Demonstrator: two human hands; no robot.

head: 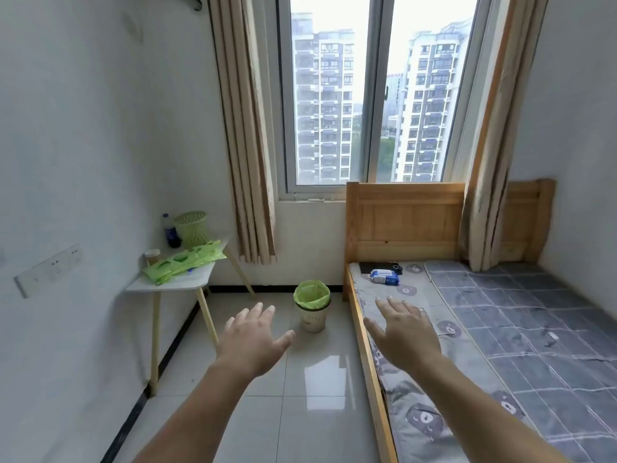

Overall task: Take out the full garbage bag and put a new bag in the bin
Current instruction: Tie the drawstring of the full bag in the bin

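Observation:
A small cream bin [313, 317] stands on the tiled floor under the window, between the side table and the bed. A green garbage bag [311, 294] lines it and is folded over its rim. Flat green bags [182, 261] lie on the white side table [167, 285] at the left. My left hand [255, 339] and my right hand [404, 329] are stretched out in front of me, palms down, fingers spread, holding nothing. Both are nearer to me than the bin, one on each side of it.
A wooden bed [405, 215] with a grey patterned mattress fills the right side; a wipes pack [384, 276] lies on it. The side table also carries a green basket [191, 228], a dark bottle [171, 231] and a cup [152, 256]. Curtains hang beside the window.

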